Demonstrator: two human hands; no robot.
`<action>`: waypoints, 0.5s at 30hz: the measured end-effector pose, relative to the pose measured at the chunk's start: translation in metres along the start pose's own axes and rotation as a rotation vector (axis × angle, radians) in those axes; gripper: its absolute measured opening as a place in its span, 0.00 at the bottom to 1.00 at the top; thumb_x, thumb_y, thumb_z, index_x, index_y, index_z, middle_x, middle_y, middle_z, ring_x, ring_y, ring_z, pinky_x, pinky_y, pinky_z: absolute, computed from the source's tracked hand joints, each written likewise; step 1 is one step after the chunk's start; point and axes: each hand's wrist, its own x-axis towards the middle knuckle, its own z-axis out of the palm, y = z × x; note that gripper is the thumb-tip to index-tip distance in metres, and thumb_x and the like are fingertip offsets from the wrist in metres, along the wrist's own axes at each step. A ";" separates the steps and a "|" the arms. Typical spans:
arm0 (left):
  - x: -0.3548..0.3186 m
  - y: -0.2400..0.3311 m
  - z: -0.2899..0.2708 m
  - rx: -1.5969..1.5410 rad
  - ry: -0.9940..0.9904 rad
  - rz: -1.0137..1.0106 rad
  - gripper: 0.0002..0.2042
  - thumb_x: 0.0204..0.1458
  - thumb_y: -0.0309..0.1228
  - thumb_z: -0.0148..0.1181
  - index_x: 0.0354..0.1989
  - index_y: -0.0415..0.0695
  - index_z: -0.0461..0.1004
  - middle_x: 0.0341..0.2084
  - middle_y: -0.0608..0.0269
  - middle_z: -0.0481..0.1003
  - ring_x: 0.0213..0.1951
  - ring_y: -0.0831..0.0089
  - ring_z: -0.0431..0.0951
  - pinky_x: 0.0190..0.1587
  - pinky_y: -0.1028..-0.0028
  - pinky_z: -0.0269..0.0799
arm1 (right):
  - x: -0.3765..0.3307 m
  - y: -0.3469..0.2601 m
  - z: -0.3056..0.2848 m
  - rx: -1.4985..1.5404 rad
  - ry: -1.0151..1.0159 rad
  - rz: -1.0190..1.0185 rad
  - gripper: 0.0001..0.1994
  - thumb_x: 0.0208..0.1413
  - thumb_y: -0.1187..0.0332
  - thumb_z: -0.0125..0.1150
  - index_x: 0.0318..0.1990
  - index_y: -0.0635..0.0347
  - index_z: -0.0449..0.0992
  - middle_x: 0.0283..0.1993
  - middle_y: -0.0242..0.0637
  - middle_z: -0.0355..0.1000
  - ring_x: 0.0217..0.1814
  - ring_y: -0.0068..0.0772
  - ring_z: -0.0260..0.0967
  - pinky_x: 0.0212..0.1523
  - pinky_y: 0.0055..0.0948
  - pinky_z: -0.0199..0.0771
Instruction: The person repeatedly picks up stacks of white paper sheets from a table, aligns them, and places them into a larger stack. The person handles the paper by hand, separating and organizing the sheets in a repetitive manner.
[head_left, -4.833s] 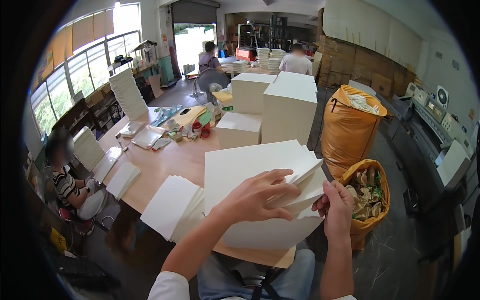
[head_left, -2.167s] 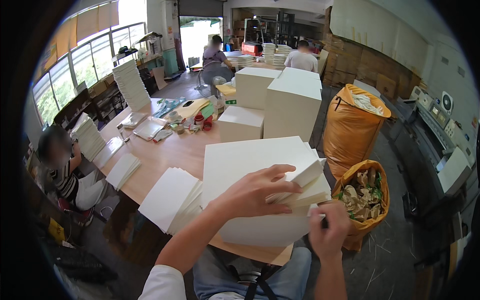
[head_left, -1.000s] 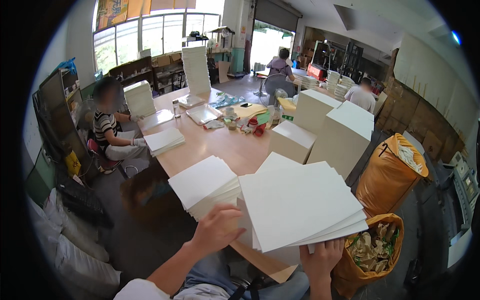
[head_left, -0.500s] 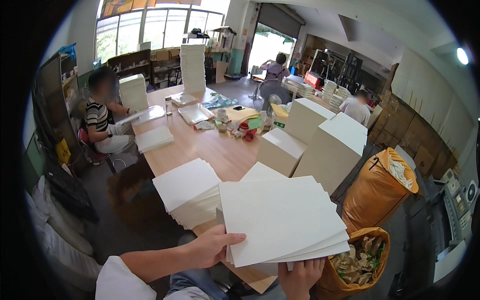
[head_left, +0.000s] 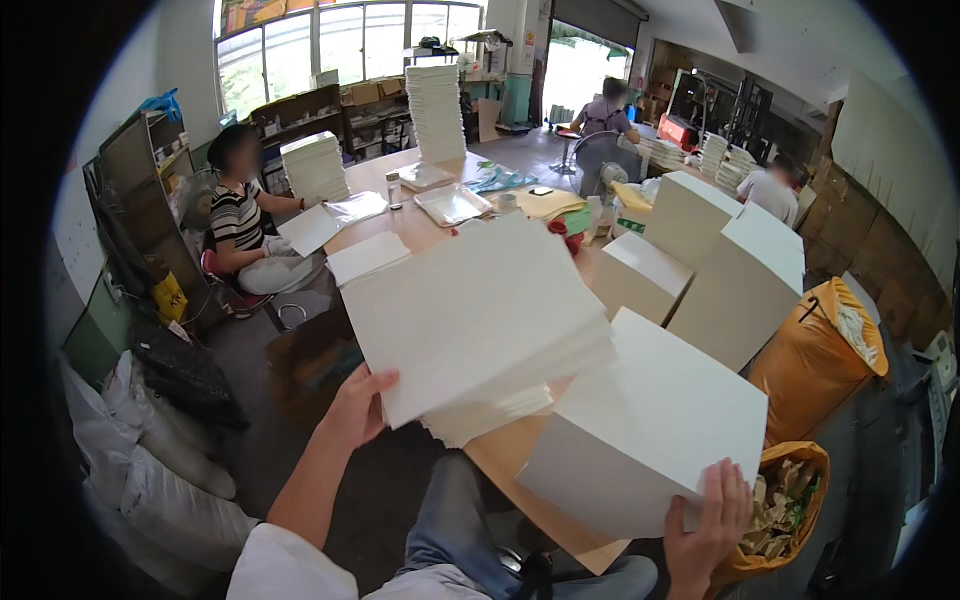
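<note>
My left hand (head_left: 357,407) grips the near-left corner of a thick batch of white paper sheets (head_left: 465,310), lifted and tilted over the wooden table (head_left: 500,460). Under that batch lies another white stack (head_left: 485,415) on the table. My right hand (head_left: 708,520) holds the near edge of a second white paper stack (head_left: 650,425) at the table's near right corner. The two batches are apart, the left one higher and further left.
Tall white paper blocks (head_left: 735,285) stand on the table's right side, more piles (head_left: 437,105) at the far end. A seated person (head_left: 245,215) handles sheets at the left. Orange sacks (head_left: 815,340) and a waste-filled bag (head_left: 785,500) stand right. Other people work farther back.
One fanned stack held in both hands has been split: my left hand carried the upper batch up and leftwards, my right hand keeps the lower batch. My view swung left.
</note>
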 end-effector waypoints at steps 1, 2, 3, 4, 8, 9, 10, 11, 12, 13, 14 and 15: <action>0.009 -0.001 -0.018 -0.011 0.023 0.012 0.27 0.67 0.37 0.66 0.70 0.39 0.67 0.56 0.51 0.80 0.50 0.58 0.87 0.43 0.55 0.89 | -0.001 0.000 0.002 0.002 -0.003 -0.003 0.27 0.67 0.57 0.65 0.68 0.63 0.76 0.72 0.53 0.74 0.76 0.62 0.68 0.77 0.61 0.63; 0.018 -0.005 -0.036 -0.025 0.046 0.027 0.26 0.67 0.36 0.66 0.70 0.39 0.67 0.56 0.51 0.80 0.50 0.58 0.86 0.43 0.55 0.89 | 0.000 0.001 0.004 0.003 -0.004 -0.010 0.27 0.67 0.57 0.64 0.68 0.63 0.76 0.73 0.52 0.73 0.77 0.62 0.68 0.78 0.61 0.63; 0.029 -0.013 -0.053 -0.043 0.061 0.037 0.26 0.68 0.36 0.65 0.70 0.40 0.68 0.56 0.52 0.80 0.50 0.59 0.86 0.43 0.56 0.89 | -0.001 0.001 0.003 -0.005 -0.006 -0.012 0.27 0.68 0.58 0.64 0.69 0.63 0.76 0.73 0.52 0.73 0.77 0.62 0.68 0.78 0.61 0.62; 0.037 -0.022 -0.073 -0.053 0.020 0.045 0.24 0.69 0.35 0.64 0.69 0.41 0.68 0.57 0.54 0.79 0.52 0.59 0.86 0.45 0.56 0.88 | 0.000 0.001 0.003 -0.005 -0.014 -0.015 0.27 0.68 0.57 0.64 0.69 0.63 0.75 0.73 0.51 0.73 0.78 0.62 0.67 0.78 0.60 0.62; 0.067 -0.076 -0.124 -0.092 0.085 -0.010 0.25 0.68 0.34 0.64 0.70 0.40 0.67 0.60 0.52 0.79 0.54 0.56 0.84 0.49 0.52 0.87 | -0.002 0.004 0.002 -0.052 -0.031 -0.038 0.28 0.69 0.56 0.63 0.70 0.63 0.74 0.74 0.51 0.72 0.78 0.60 0.67 0.78 0.59 0.62; 0.068 -0.091 -0.137 -0.091 0.103 -0.037 0.26 0.68 0.34 0.63 0.71 0.40 0.67 0.60 0.52 0.78 0.55 0.55 0.84 0.51 0.51 0.86 | -0.004 0.006 0.002 -0.079 -0.042 -0.059 0.29 0.70 0.55 0.61 0.71 0.64 0.73 0.74 0.51 0.71 0.78 0.58 0.67 0.78 0.57 0.63; 0.083 -0.105 -0.143 -0.086 0.093 -0.067 0.26 0.68 0.34 0.63 0.71 0.39 0.67 0.61 0.52 0.78 0.56 0.54 0.84 0.52 0.50 0.86 | -0.006 0.008 0.001 -0.122 -0.041 -0.061 0.30 0.71 0.53 0.59 0.71 0.64 0.72 0.75 0.50 0.71 0.78 0.56 0.67 0.77 0.56 0.63; 0.084 -0.116 -0.150 -0.084 0.097 -0.116 0.27 0.67 0.34 0.63 0.72 0.39 0.66 0.61 0.52 0.78 0.57 0.53 0.83 0.53 0.49 0.86 | 0.000 0.000 -0.002 -0.083 0.028 -0.084 0.27 0.70 0.54 0.62 0.69 0.63 0.75 0.70 0.51 0.75 0.72 0.56 0.71 0.73 0.55 0.67; 0.084 -0.128 -0.158 -0.082 0.102 -0.165 0.28 0.67 0.35 0.63 0.72 0.39 0.66 0.61 0.52 0.78 0.58 0.53 0.83 0.54 0.48 0.85 | 0.007 -0.010 -0.006 -0.045 0.098 -0.108 0.25 0.69 0.54 0.65 0.66 0.63 0.79 0.65 0.51 0.78 0.67 0.56 0.75 0.68 0.54 0.71; 0.087 -0.137 -0.162 -0.082 0.095 -0.209 0.28 0.67 0.35 0.63 0.73 0.38 0.65 0.62 0.52 0.78 0.59 0.52 0.82 0.55 0.48 0.85 | 0.014 -0.016 -0.008 -0.014 0.177 -0.130 0.23 0.68 0.55 0.67 0.63 0.62 0.83 0.60 0.52 0.82 0.61 0.57 0.79 0.64 0.53 0.75; 0.091 -0.135 -0.165 -0.062 0.128 -0.215 0.27 0.69 0.31 0.59 0.74 0.38 0.64 0.65 0.50 0.76 0.62 0.49 0.81 0.61 0.42 0.83 | 0.013 -0.013 -0.008 -0.005 0.154 -0.121 0.24 0.67 0.54 0.68 0.64 0.61 0.82 0.62 0.52 0.81 0.64 0.58 0.78 0.66 0.55 0.73; 0.092 -0.138 -0.164 -0.031 0.113 -0.234 0.27 0.69 0.32 0.58 0.75 0.38 0.64 0.65 0.50 0.76 0.62 0.48 0.80 0.61 0.40 0.82 | 0.008 -0.010 -0.009 0.003 0.130 -0.113 0.25 0.67 0.54 0.69 0.65 0.60 0.82 0.65 0.52 0.79 0.66 0.59 0.77 0.68 0.57 0.72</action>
